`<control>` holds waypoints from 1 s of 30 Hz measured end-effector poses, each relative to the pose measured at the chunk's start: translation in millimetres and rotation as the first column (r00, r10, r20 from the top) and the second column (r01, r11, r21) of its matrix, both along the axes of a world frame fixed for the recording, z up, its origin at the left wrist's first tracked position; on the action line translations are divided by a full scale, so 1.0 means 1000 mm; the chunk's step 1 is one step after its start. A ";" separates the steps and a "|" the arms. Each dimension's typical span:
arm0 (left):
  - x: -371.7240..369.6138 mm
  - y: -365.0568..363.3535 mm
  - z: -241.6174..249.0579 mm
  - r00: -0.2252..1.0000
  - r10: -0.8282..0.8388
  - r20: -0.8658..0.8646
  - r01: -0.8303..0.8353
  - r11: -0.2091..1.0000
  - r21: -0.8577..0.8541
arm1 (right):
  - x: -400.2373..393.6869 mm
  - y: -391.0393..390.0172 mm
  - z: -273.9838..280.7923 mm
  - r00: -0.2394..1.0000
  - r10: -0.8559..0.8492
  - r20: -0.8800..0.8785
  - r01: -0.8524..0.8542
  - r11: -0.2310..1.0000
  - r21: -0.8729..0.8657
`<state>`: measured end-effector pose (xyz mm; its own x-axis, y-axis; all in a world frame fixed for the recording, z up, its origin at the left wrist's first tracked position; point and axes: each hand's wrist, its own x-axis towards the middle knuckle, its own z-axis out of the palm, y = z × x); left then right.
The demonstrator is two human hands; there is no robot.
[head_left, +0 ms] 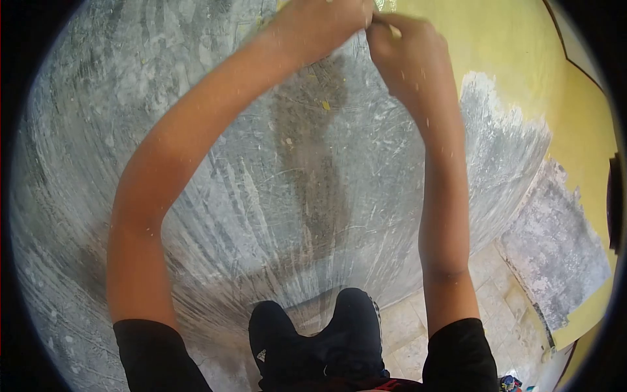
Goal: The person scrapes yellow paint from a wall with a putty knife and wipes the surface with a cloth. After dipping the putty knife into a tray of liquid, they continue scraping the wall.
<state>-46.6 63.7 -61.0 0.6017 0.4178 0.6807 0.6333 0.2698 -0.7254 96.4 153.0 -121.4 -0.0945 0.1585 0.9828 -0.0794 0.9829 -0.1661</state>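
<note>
Both of my hands are raised against a wall whose surface is grey and scraped, with yellow paint on its upper right part. My left hand is closed at the top edge of the view, which cuts off part of it. Close beside it, my right hand has its fingers curled and pressed together. Between the two hands shows a small dark bit of something they grip, too little to name. Pale specks dot my forearms, and small flakes hang in front of the wall.
A ragged white edge borders the yellow paint. At the right, another wall section is partly bare grey, partly yellow. Pale floor tiles lie below, beside my dark-trousered legs. Small coloured items sit at the bottom right.
</note>
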 end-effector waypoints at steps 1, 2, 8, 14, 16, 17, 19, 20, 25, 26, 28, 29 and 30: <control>0.000 0.000 -0.016 0.999 -0.003 -0.042 0.002 1.000 -0.015 | 0.000 0.002 -0.018 0.999 -0.041 0.022 0.041 0.999 -0.003; -0.001 0.002 -0.033 0.999 -0.005 -0.038 0.004 1.000 -0.018 | -0.002 0.005 -0.034 0.999 -0.042 0.027 0.042 0.999 -0.006; 0.024 -0.003 -0.156 0.921 -0.235 0.310 0.229 0.972 0.057 | -0.006 0.035 -0.126 0.991 0.100 -0.086 -0.103 0.994 -0.023; 0.059 0.001 -0.265 0.723 -0.352 0.595 0.479 0.875 -0.064 | 0.072 0.032 -0.214 0.974 0.014 0.226 0.059 0.948 -0.313; 0.066 0.014 -0.281 0.712 -0.285 0.641 0.479 0.866 -0.146 | 0.089 0.036 -0.237 0.938 -0.028 0.346 0.161 0.917 -0.364; 0.069 0.022 -0.288 0.713 -0.213 0.668 0.465 0.857 -0.223 | 0.094 0.040 -0.250 0.946 -0.078 0.314 0.168 0.948 -0.270; 0.066 0.041 -0.305 0.687 -0.206 0.697 0.510 0.820 -0.260 | 0.104 0.041 -0.263 0.951 -0.126 0.283 0.179 0.969 -0.171; 0.064 0.049 -0.314 0.667 -0.195 0.719 0.548 0.783 -0.295 | 0.109 0.039 -0.266 0.938 -0.135 0.319 0.207 0.957 -0.205; 0.057 0.080 -0.337 0.689 -0.136 0.711 0.523 0.773 -0.359 | 0.117 0.039 -0.278 0.877 -0.206 0.434 0.340 0.905 -0.257; 0.055 0.084 -0.341 0.691 -0.097 0.716 0.512 0.765 -0.390 | 0.119 0.039 -0.281 0.853 -0.213 0.477 0.374 0.886 -0.274; 0.049 0.099 -0.362 0.676 -0.066 0.734 0.510 0.761 -0.401 | 0.128 0.039 -0.289 0.821 -0.219 0.527 0.415 0.863 -0.287; 0.049 0.105 -0.373 0.665 -0.035 0.746 0.504 0.758 -0.414 | 0.136 0.040 -0.293 0.790 -0.223 0.571 0.449 0.844 -0.293; 0.056 0.108 -0.376 0.661 -0.037 0.749 0.512 0.752 -0.415 | 0.145 0.043 -0.298 0.758 -0.226 0.612 0.486 0.822 -0.297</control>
<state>9.4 171.4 -437.0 0.2386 0.7400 0.6289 0.9546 -0.2975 -0.0121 241.6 196.0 -419.4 -0.4234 0.6650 0.6152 0.4896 0.7393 -0.4622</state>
